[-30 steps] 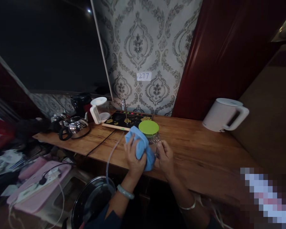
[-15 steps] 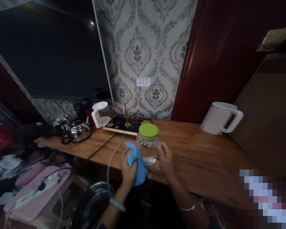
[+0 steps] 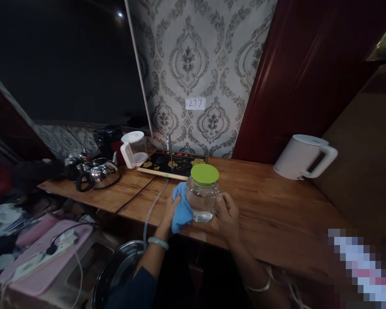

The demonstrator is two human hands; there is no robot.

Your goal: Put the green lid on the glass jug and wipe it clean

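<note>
A clear glass pitcher (image 3: 202, 201) with a green lid (image 3: 205, 174) is upright at the middle of the wooden table's front edge. My right hand (image 3: 227, 214) is closed round its handle on the right side. My left hand (image 3: 171, 210) grips a blue cloth (image 3: 182, 209) against the pitcher's left side; the cloth hides part of its fingers. Behind the pitcher lies a black, flower-patterned heating plate (image 3: 167, 166) with a curved metal spout (image 3: 169, 143).
A white electric kettle (image 3: 292, 158) stands right. To the left are a glass jug with a white handle (image 3: 128, 155) and a metal kettle (image 3: 104, 174). A clear hose (image 3: 150, 210) hangs toward a dark basin (image 3: 98, 274). A power strip (image 3: 38, 259) lies on a pink stool (image 3: 59, 272).
My left hand has brought the blue cloth up and flatter against the pitcher's left side. My right hand keeps hold of the handle. The camera view has shifted slightly.
</note>
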